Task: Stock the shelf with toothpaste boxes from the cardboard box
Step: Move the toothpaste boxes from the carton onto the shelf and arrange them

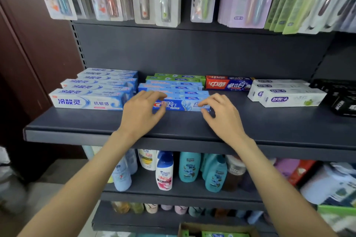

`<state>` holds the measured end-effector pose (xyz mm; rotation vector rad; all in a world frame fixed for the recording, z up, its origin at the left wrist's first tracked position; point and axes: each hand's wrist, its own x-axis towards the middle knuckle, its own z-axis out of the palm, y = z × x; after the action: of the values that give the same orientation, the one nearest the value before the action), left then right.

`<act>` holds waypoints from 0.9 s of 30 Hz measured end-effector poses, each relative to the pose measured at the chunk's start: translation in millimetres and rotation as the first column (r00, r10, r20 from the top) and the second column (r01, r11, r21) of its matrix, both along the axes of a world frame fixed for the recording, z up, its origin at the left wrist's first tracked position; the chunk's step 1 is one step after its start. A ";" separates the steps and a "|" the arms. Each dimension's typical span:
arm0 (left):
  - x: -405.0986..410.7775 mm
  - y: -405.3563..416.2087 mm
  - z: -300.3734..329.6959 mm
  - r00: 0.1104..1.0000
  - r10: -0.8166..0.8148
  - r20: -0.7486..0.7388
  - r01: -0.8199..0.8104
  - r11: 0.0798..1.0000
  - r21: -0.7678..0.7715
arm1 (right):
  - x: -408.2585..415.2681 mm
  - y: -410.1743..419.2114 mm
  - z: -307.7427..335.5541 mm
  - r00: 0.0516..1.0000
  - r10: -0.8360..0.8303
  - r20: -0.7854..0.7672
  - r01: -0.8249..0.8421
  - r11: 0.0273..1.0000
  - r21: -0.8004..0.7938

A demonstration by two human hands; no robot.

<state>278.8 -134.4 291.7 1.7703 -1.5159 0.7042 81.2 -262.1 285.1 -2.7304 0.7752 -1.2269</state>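
A blue toothpaste box (181,105) is lain flat near the front of the dark shelf (134,127), between the two hands. Its left end is covered by the curled fingers of the left hand (141,110), with the thumb set against its front face. Its right end is pinched by the right hand (221,114), forefinger on top, thumb below. Just left of the left hand, white-and-blue boxes (86,101) are stacked. The cardboard box (215,230) is seen far below both hands.

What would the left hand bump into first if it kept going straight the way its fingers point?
Probably the front blue toothpaste box: the left hand already touches its left end. Depth is hard to judge.
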 end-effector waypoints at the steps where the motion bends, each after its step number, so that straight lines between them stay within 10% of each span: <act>1: -14.0 6.0 -2.5 0.997 -0.067 -0.031 0.066 0.997 -0.035 | -8.6 12.9 -4.5 0.999 0.017 0.043 -0.017 1.000 0.002; 10: -132.7 52.8 -107.5 0.858 -0.462 -0.227 0.479 0.878 0.023 | -113.5 95.6 -122.8 1.000 0.017 0.005 -0.017 0.962 0.271; 15: -139.9 61.1 -242.6 0.805 0.053 -0.591 0.407 0.675 0.615 | -164.5 104.4 -236.5 0.881 0.117 -0.458 0.237 0.729 0.642; 27: -172.1 119.2 -390.7 0.496 0.665 -0.559 0.355 0.432 0.829 | -145.3 129.6 -363.2 0.765 0.315 -0.562 0.376 0.491 0.786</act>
<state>106.7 -15.3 -99.0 2.4560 -0.8633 -1.1918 -64.0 -132.5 -78.1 -2.0981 1.0875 0.2911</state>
